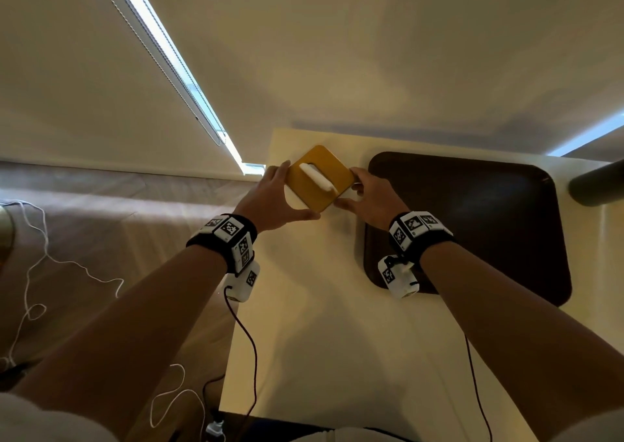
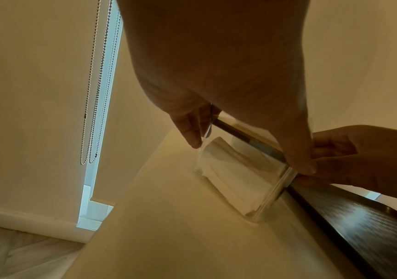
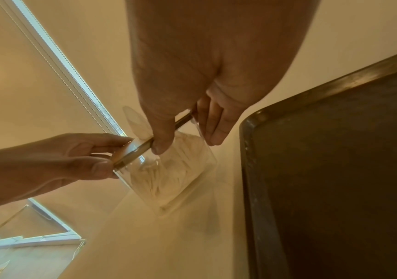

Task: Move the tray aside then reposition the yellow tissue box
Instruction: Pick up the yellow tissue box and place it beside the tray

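Both hands on the box (image 1: pixel 319 178), one per side: left hand (image 1: pixel 270 198) pinches the left corners, thumb near and fingers far; right hand (image 1: pixel 368 195) mirrors it on the right. Wrist views confirm it: left fingers (image 2: pixel 190 130) and thumb curl over the yellow lid edge, right thumb and fingers (image 3: pixel 214 130) do the same on the opposite side. So a two-handed clamp at lid level, nothing loose in either palm. The box is a clear-walled body with a yellow lid and a tissue (image 1: pixel 317 176) poking through the slot. It sits on the table (image 1: pixel 320 323) near the far left corner, rotated roughly diamond-wise to the table edges. The base looks seated on the surface in both wrist views, so I judge it not lifted yet. The tray (image 1: pixel 472 225) lies to the right, close beside the box but apart from it, its near-left corner under the right wrist. I judge the tray step done and the box reposition in progress. Key relation: the box sits centred between the hands, equally near both, slot axis running diagonally far-left to near-right. Open table lies toward the person, tray wall on the right. Risk: the grip is on the lid, so if the lid is loose it may come off the clear body on a lift. A slide or twist looks safer.
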Tool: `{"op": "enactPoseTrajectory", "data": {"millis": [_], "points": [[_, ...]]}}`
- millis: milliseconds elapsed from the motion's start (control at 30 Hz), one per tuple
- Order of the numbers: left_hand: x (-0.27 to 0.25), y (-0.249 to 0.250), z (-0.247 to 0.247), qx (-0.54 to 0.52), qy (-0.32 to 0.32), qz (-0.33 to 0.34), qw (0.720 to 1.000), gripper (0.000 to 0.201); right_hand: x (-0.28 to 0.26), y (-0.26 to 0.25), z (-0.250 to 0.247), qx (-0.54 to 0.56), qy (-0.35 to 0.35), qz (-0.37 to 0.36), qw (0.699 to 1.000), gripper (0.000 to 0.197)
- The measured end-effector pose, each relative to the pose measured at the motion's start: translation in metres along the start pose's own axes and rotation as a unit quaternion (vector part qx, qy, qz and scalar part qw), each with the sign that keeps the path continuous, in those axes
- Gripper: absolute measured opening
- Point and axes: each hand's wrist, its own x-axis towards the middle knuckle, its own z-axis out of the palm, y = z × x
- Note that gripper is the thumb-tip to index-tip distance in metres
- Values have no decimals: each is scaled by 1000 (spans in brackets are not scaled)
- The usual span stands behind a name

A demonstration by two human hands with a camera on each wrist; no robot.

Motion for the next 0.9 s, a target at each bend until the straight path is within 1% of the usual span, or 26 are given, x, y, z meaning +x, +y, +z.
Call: {"op": "enactPoseTrajectory", "data": {"millis": [100, 133, 200, 233, 300, 367, 400, 467, 567, 667, 833, 900], "points": [[0, -3, 1, 2, 6, 9, 1000, 133, -1, -2, 0, 11, -4, 4, 1000, 81], [-1, -4, 1, -2, 11, 13, 1000, 133, -3, -2, 1, 16, -5, 11, 1000, 86], [-3, -10, 4, -26, 26, 21, 999, 130, -8, -1, 9, 36, 13, 49, 998, 100], [-5, -13, 5, -46, 35, 25, 998, 124, -14, -1, 15, 56, 32, 71, 995, 105], [-4, -19, 7, -91, 50, 22, 994, 98, -28, -2, 32, 100, 70, 102, 987, 109], [-3, -21, 5, -122, 58, 8, 991, 68, -42, -7, 50, 142, 88, 110, 980, 106], [-2, -21, 5, -127, 61, 1, 990, 57, -46, -10, 59, 156, 92, 110, 977, 102], [1, -21, 3, -128, 59, -1, 990, 45, -48, -16, 74, 168, 98, 109, 975, 97], [2, -22, 2, -125, 59, 19, 990, 38, -43, -21, 86, 168, 130, 92, 973, 90], [0, -24, 4, -120, 71, 31, 990, 34, -38, -22, 84, 155, 156, 62, 974, 81], [-6, -23, 10, -110, 119, 44, 986, 29, -21, -22, 64, 132, 152, 7, 980, 75], [-7, -21, 11, -114, 136, 48, 983, 28, -13, -22, 56, 118, 148, -3, 982, 72]]}}
